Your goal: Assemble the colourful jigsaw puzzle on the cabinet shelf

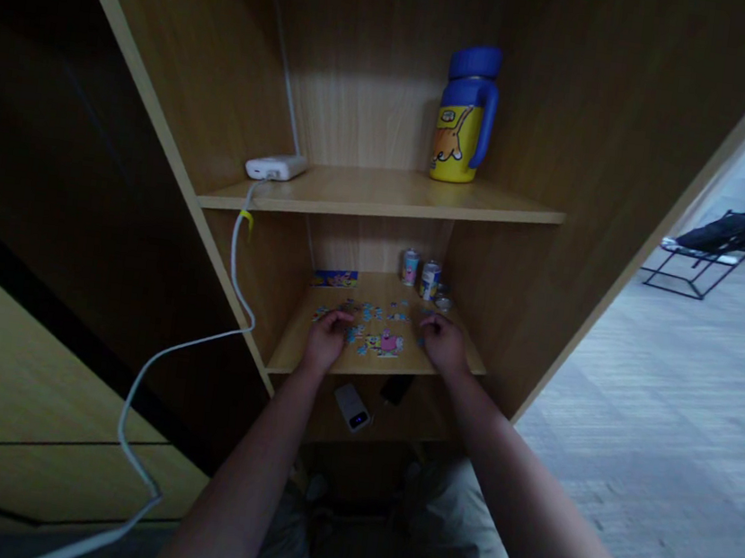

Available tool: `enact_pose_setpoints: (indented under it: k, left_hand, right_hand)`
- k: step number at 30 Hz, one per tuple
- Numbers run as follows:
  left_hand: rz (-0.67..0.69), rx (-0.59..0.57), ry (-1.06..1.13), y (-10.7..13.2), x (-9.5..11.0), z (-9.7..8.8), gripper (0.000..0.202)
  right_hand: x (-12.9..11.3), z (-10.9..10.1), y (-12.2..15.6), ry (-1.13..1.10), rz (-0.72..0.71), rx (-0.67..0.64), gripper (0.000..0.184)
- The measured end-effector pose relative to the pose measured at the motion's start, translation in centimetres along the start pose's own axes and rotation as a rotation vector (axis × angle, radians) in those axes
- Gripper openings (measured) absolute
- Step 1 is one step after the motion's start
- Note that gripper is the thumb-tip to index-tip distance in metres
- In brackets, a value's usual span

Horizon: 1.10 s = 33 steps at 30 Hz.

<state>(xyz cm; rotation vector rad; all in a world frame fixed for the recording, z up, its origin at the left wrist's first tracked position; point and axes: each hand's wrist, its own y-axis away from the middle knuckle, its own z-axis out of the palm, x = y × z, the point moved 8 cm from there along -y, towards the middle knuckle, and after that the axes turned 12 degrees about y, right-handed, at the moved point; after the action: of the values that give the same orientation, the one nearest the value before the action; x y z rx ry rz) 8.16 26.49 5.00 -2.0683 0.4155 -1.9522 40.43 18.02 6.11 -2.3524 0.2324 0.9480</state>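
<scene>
Forearms [263, 465] foremost, crossing the front edge of the shelf [299, 351]; left hand [326, 339] and right hand [444, 344] grip indeterminate; puzzle pieces [390, 343] mostly between them, probably light, stiff, best pinched by their rims.

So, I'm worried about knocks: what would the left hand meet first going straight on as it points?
Probably the puzzle pieces just past the left hand, though its height above the shelf is unclear.
</scene>
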Motion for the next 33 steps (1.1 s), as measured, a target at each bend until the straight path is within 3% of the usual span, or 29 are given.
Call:
enact_pose_setpoints:
  k: [7, 11, 15, 18, 21, 25, 33]
  left_hand:
    - [-0.063, 0.204, 0.007, 0.0, -0.6, -2.8, 0.037]
    - [0.037, 0.023, -0.207, 0.3, 1.0, -1.6, 0.038]
    - [0.117, -0.127, -0.418, 0.6, 2.2, 0.7, 0.02]
    - [0.146, -0.199, -0.646, 0.3, 2.3, 2.1, 0.013]
    - [0.136, -0.23, -0.729, 0.0, 2.0, 2.5, 0.011]
    - [0.077, -0.207, -0.684, -0.4, 1.9, 2.0, 0.006]
    - [0.014, -0.146, -0.31, -1.3, 1.8, -1.3, 0.011]
  right_hand:
    - [0.3, -0.2, 0.0, -0.064, 0.063, 0.003, 0.024]
    - [0.1, -0.3, 0.1, -0.089, 0.07, -0.004, 0.023]
    - [-0.1, -0.4, 0.2, -0.098, 0.071, -0.021, 0.022]
    - [-0.1, -0.4, 0.2, -0.102, 0.078, -0.029, 0.022]
    - [-0.2, -0.4, 0.3, -0.102, 0.078, -0.037, 0.023]
    - [-0.5, -0.5, 0.3, -0.108, 0.068, -0.039, 0.022]
    - [-0.4, 0.0, 0.2, -0.11, 0.03, -0.05, 0.024]
